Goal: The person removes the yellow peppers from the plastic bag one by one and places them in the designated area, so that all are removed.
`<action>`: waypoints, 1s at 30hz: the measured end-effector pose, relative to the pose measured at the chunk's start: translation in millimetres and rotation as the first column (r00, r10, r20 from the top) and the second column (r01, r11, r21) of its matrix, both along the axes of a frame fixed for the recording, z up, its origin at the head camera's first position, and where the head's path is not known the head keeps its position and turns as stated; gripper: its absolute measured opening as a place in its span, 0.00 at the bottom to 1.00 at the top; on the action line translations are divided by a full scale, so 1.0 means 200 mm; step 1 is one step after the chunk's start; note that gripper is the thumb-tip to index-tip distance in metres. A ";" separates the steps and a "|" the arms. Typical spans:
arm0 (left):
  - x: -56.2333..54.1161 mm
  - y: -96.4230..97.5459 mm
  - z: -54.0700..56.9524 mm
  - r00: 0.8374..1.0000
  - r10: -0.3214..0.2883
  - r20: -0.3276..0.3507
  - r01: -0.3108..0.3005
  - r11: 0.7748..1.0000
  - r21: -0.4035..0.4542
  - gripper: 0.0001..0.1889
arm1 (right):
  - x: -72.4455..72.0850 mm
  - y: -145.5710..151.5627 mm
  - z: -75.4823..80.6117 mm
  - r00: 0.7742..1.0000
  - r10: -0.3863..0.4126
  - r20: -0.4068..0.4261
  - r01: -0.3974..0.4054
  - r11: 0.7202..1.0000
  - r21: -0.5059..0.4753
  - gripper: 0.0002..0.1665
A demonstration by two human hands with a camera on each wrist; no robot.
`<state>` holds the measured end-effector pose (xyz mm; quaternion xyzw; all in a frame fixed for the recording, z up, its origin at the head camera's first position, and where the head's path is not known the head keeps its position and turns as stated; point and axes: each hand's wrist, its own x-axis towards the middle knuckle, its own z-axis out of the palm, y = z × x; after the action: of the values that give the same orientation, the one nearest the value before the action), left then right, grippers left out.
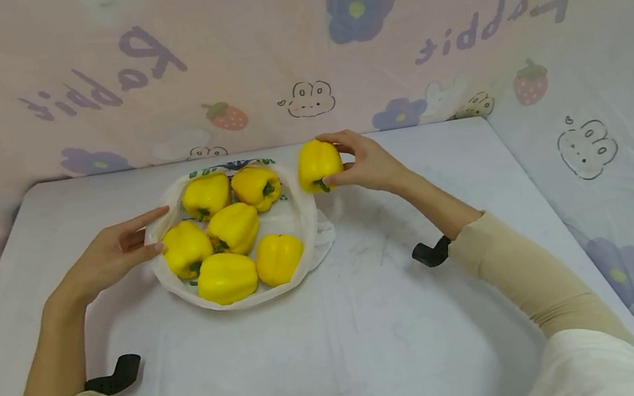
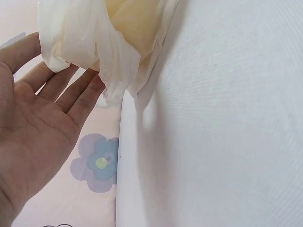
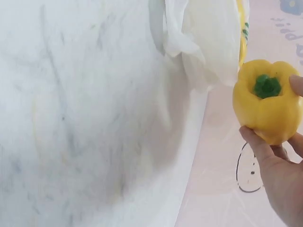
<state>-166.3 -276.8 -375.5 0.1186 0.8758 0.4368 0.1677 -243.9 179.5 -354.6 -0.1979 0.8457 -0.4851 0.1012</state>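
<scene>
A white plastic bag [image 1: 252, 300] stands on the table with its mouth rolled wide. Several yellow bell peppers [image 1: 233, 230] lie inside it. At the bag's left rim, my left hand [image 1: 105, 260] holds the edge, thumb and one finger over it. In the left wrist view, the draped plastic [image 2: 85, 42] hides the fingertips. Just beyond the right rim, my right hand [image 1: 368, 164] grips one more yellow bell pepper [image 1: 319, 163] between thumb and fingers. That pepper's green stem [image 3: 267, 86] faces the camera in the right wrist view.
The white table [image 1: 346, 363] carries faint grey smudges. A crumpled flap of the bag [image 1: 321, 240] spreads onto the table at its right. Behind the table hangs a curtain [image 1: 264, 44] printed with flowers, rabbits and strawberries. Each wrist wears a black camera mount [image 1: 116, 376].
</scene>
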 end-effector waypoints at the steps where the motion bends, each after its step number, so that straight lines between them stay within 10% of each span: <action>1: 0.00 0.00 0.00 1.000 -0.001 -0.001 0.001 1.000 0.000 0.33 | 0.00 0.01 0.00 1.000 -0.007 0.005 0.007 1.000 -0.004 0.45; 30: 0.01 0.02 -0.03 0.998 0.067 -0.001 -0.067 0.997 0.048 0.31 | -0.20 0.26 -0.13 0.989 -0.137 0.051 0.136 0.991 0.020 0.43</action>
<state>-163.6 -272.3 -382.3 0.0938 0.8688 0.4628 0.1490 -283.4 231.4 -381.1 -0.1261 0.8584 -0.4888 0.0917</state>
